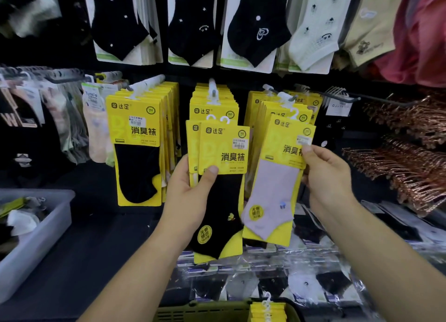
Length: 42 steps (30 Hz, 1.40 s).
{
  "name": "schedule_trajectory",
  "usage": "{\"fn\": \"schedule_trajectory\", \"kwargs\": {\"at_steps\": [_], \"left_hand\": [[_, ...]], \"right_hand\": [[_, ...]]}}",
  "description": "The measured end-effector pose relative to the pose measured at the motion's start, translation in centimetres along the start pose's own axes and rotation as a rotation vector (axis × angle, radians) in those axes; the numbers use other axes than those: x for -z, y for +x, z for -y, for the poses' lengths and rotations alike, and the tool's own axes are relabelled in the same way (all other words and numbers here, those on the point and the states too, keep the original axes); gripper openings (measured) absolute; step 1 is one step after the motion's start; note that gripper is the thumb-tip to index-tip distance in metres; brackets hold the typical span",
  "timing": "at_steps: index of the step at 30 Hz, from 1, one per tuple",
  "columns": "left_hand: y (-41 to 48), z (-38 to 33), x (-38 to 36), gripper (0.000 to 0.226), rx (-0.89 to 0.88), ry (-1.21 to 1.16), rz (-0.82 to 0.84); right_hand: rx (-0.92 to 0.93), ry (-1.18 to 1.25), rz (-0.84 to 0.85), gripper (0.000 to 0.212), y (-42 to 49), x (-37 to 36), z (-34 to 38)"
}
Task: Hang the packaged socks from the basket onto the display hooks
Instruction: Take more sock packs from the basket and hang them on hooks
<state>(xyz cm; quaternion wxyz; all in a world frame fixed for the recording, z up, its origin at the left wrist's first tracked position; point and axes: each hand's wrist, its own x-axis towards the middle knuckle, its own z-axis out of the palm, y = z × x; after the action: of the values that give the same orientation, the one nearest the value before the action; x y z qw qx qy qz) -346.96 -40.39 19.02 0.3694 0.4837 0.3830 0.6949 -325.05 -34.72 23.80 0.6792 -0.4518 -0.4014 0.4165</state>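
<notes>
The right hand (325,176) pinches the lilac pack (275,188) upright, just under the right hook (290,98); the left hand (185,191) grips black packs (222,201).

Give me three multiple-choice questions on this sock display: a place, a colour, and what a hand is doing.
1. Where is the green basket? A) bottom of view B) on a hook C) inside the grey tub
2. The single pack in the right hand holds a sock coloured: A) red B) pale pink C) green
3. The left hand is: A) open, empty B) flat on the shelf C) gripping black-sock packs
Answers: 1 A, at the frame's lower edge; 2 B, pale pink fabric; 3 C, its thumb clamps them.
</notes>
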Motion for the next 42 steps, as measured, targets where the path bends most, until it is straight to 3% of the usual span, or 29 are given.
{"fn": "schedule_trajectory", "kwargs": {"at_steps": [5,15,20,27,34,42], "left_hand": [[0.0,0.0,0.1,0.027,0.011,-0.014,0.002],[-0.2,-0.2,-0.2,0.026,0.006,0.021,0.027],[-0.4,-0.3,-0.3,0.027,0.022,0.036,0.038],[-0.6,-0.3,-0.8,0.026,0.019,0.047,0.086],[-1.0,-0.2,-1.0,0.026,0.015,0.136,0.072],[-1.1,-0.3,-1.1,0.042,0.017,0.134,0.106]], "right_hand": [[0.047,-0.02,-0.031,0.023,1.5,0.1,1.4],[0.087,-0.154,0.001,0.008,2.7,-0.3,0.9],[0.139,-0.278,-0.097,0.018,2.4,0.1,0.0],[0.143,-0.288,0.305,0.029,-1.4,-2.0,0.3],[0.24,-0.303,0.324,0.006,-1.5,-3.1,2.3],[0.214,-0.449,0.472,0.011,-1.2,-3.0,4.0]]}}
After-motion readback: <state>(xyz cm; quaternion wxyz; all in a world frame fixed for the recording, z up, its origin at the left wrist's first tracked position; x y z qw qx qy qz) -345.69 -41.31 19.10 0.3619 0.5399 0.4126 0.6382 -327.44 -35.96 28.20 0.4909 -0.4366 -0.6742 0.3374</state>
